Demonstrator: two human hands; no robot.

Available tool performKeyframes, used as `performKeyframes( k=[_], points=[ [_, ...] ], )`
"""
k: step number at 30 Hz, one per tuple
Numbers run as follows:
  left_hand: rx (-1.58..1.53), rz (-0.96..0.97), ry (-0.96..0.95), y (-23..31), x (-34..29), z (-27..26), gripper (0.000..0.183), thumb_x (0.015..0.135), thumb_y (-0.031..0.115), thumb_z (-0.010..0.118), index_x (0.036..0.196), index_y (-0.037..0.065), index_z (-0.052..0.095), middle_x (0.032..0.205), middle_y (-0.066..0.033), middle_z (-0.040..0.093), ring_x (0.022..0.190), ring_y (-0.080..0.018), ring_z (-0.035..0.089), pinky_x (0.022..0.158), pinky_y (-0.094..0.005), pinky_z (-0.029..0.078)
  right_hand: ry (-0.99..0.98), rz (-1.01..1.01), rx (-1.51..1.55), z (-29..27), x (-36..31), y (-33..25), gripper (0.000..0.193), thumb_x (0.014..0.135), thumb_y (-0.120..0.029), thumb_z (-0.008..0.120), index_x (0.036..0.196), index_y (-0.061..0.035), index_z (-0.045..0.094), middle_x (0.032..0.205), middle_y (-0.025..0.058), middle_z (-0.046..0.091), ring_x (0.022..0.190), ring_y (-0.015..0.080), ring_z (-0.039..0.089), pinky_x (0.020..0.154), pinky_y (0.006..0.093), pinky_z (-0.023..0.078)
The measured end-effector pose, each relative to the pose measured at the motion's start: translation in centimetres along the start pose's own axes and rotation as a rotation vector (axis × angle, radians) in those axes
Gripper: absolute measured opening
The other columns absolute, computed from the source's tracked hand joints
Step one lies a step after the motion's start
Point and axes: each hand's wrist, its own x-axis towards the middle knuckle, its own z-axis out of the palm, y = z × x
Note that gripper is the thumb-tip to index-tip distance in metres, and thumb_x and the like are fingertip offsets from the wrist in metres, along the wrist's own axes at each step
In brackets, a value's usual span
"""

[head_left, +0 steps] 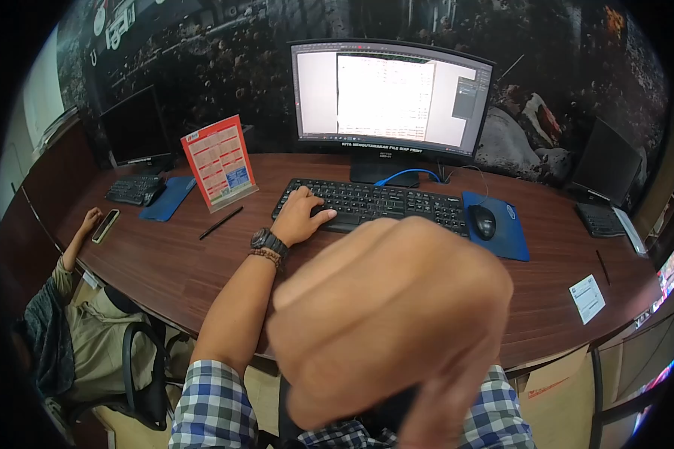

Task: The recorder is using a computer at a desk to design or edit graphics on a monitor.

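Keyboard (378, 203) was touched at its left end by left hand (298, 215), loosely spread, empty, right hand (389, 299) was raised before it, curled, contents could not be told.

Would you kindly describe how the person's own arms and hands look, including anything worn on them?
The checked sleeves are blue, white and grey. The left hand is gloveless, with a black watch and brown beaded bracelet at its wrist. The right hand is gloveless too.
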Motion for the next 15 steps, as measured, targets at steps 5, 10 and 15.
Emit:
performKeyframes(
  k=[5,10,15],
  points=[
    [0.001,-0.011,-0.006,0.1,-0.3,-0.9,0.05,0.09,0.042,0.073,0.11,-0.003,0.073,0.106,-0.0166,0.059,0.106,-0.0337,0.056,0.095,-0.0413,0.046,0.008,0.09,0.048,-9.0,-8.4,-12.9,0.035,0.08,-0.03,0.08,0.074,-0.0006,0.062,0.071,0.0084,0.062,0.063,0.0257,0.063,0.053,0.035,0.048],
    [0.015,0.025,0.024,-0.3,-0.8,-1.0,0.048,0.091,0.039,0.073,0.112,-0.004,0.072,0.103,-0.0159,0.058,0.103,-0.0328,0.056,0.092,-0.0401,0.046,0.022,0.171,0.073,-8.6,-8.2,-10.3,0.035,0.077,-0.03,0.083,0.077,-0.0013,0.063,0.072,0.0083,0.062,0.065,0.0269,0.064,0.054,0.0367,0.048],
    [-0.007,0.013,0.027,-0.3,-0.4,-0.1,0.047,0.089,0.04,0.074,0.11,-0.002,0.074,0.106,-0.0162,0.059,0.105,-0.0336,0.056,0.095,-0.0415,0.046,-0.089,0.336,-0.019,-1.9,-2.1,-2.3,0.036,0.074,-0.029,0.085,0.08,-0.0007,0.064,0.075,0.0097,0.064,0.067,0.0272,0.065,0.057,0.0363,0.05]
  ],
)
